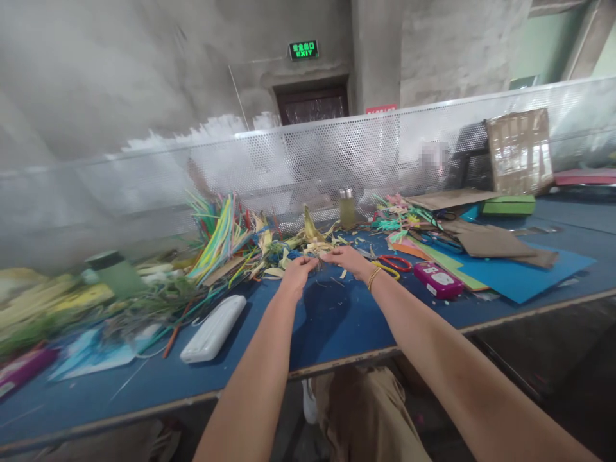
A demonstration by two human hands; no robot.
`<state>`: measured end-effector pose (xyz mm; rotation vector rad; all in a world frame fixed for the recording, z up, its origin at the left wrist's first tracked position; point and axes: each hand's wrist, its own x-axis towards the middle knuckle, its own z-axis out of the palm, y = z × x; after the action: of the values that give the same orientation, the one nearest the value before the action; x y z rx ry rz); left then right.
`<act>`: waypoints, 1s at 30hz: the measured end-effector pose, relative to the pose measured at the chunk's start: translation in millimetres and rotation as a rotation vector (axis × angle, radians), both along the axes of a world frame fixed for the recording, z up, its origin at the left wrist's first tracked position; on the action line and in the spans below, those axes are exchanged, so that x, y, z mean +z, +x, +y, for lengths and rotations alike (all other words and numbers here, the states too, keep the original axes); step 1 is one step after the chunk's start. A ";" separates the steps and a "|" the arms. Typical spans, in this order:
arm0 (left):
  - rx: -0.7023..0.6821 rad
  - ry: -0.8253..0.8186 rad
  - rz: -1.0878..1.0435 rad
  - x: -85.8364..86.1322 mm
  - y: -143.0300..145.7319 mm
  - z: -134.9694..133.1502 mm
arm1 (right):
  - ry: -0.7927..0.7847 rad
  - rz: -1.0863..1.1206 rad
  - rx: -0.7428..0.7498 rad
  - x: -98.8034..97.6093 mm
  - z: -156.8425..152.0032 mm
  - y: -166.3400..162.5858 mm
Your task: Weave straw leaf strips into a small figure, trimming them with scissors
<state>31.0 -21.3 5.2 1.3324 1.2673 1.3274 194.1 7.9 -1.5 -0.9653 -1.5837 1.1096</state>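
Observation:
Over the blue table, close to a heap of pale dried husks (315,234), my left hand (299,273) and my right hand (349,260) nearly meet. Fingertips are pinched on both sides around something small and thin, too blurred to name. A gold bracelet (373,277) circles my right wrist. Just right of that hand lie red-handled scissors (396,262) and a yellow-handled pair (387,272). Husk scraps and fine bits are scattered below the fingers.
A white power bank (214,330) lies left, near colourful fuzzy stems (224,237) and a green bottle (115,274). To the right are a purple box (437,280), blue paper (522,285) and cardboard (500,242). A jar (347,210) stands before the perforated metal screen (312,154).

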 end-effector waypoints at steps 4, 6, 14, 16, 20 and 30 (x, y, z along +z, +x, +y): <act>-0.002 -0.036 0.000 -0.4 -1.0 1.2 | 0.059 -0.092 -0.017 -2.2 1.8 1.1; 0.005 -0.054 0.011 -1.4 -1.1 2.5 | 0.075 -0.121 -0.033 -2.3 2.0 1.1; -0.014 -0.087 -0.040 -5.5 0.3 7.1 | 0.086 -0.206 -0.038 -4.5 4.1 0.5; -0.023 -0.089 -0.060 -5.2 0.4 6.4 | 0.120 -0.228 -0.018 -7.8 7.3 0.2; -0.084 -0.063 -0.074 -4.7 0.2 5.1 | 0.137 -0.229 0.040 -13.9 13.6 -1.2; -0.005 -0.037 0.012 -3.5 1.4 6.5 | 0.188 -0.245 -0.050 -12.6 14.0 -2.8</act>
<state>32.4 -14.8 1.7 1.3188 1.2899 1.2884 191.3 21.9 -14.1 -1.0376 -1.8138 0.8146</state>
